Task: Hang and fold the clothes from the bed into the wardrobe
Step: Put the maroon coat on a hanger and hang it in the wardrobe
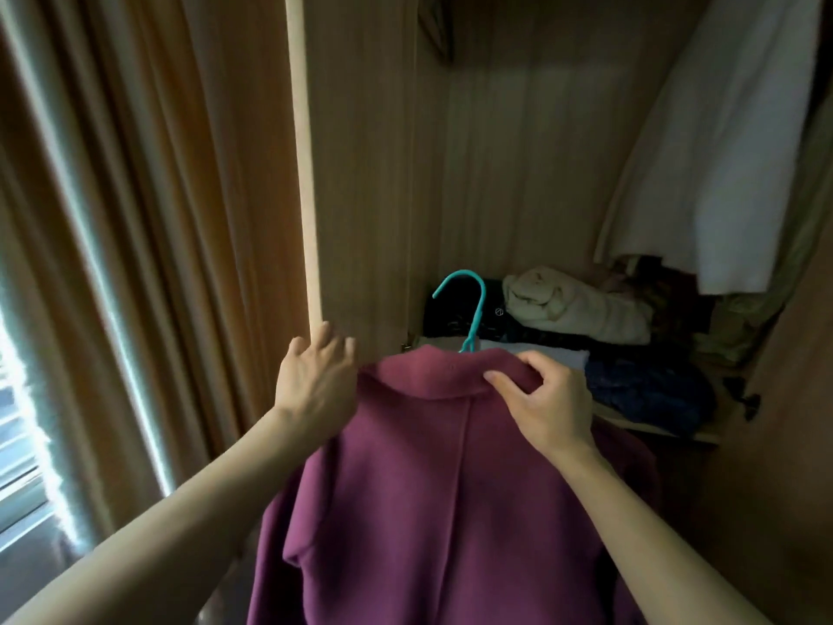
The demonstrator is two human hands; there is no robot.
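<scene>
While both forearms reach forward from the lower corners, the right hand bends at the wrist and pinches the collar of the purple coat, thumb on the near side, fingers curled over the far edge. A teal hanger hook rises just beyond those fingertips, in front of a shelf piled with folded clothes. At the coat's other shoulder, the left hand has its fingers spread and loose, their tips touching the wardrobe door edge; whether it grips fabric I cannot tell.
</scene>
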